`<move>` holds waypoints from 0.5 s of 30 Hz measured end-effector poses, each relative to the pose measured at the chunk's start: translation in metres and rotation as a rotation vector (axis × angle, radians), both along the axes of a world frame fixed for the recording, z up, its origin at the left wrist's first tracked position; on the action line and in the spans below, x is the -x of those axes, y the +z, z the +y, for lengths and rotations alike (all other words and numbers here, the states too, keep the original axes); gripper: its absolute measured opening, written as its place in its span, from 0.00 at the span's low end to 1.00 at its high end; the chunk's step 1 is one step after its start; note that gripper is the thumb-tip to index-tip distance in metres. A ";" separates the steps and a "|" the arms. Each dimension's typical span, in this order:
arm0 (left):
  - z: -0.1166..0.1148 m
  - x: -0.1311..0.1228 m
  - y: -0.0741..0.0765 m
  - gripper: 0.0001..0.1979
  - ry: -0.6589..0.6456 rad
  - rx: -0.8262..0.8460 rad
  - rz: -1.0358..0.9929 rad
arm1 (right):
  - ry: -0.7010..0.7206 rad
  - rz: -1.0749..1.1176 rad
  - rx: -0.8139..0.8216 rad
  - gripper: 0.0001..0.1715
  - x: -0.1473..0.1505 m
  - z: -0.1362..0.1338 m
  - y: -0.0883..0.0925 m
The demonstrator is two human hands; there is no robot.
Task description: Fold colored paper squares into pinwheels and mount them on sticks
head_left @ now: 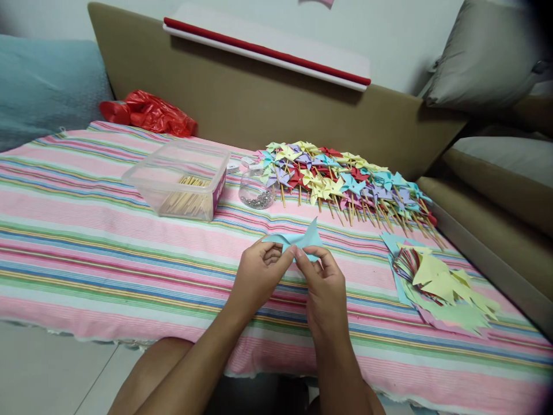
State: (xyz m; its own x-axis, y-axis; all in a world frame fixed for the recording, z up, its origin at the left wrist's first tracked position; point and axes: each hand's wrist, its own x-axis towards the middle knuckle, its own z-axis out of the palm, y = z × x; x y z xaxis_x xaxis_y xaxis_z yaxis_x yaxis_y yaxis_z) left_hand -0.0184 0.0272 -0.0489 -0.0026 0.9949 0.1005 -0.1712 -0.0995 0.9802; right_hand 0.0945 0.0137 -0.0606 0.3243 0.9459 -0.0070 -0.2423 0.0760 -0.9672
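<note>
while the light blue paper (311, 235) is held only by fingers and thumbs, it could crease or tear if the two hands squeeze too hard or pull unevenly. the left hand (264, 268) is closed on the paper's left side with its fingers curled, and the right hand (325, 282) pinches the near right part, the thumbs meeting or nearly meeting at the middle. the paper sits between them over the striped cloth (142, 248), nearer the person than the round tub (247, 187). a bent flap might spring back if a thumb eases off, since folded paper tends to push toward flat

another likely trouble is the tub: a knock from a wrist could tip it on the soft, slightly rumpled cloth and scatter the small shiny metal bits (261, 200) inside

the paper looks smooth and matt, curling on the left and rising to a sharp point on the right. to the left, a clear, hard-sided plastic box (149, 196) holds thin straight wooden sticks (190, 199). behind and to the right lie pinwheels (352, 183) with pointed paper blades, crowded so closely that they could be crushed. near the right hand's side, a loose pile of cut paper (436, 279) fans out in spiky corners, and a crinkled, glossy red bag (159, 115) rests at the back
</note>
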 end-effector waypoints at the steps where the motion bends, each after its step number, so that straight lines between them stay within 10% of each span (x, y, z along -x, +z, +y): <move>1: 0.000 0.000 0.000 0.14 -0.010 0.000 -0.003 | 0.000 0.003 0.003 0.20 0.000 0.000 0.000; 15: 0.000 0.005 0.001 0.25 0.013 0.108 -0.017 | 0.005 -0.109 -0.044 0.18 0.004 -0.003 0.004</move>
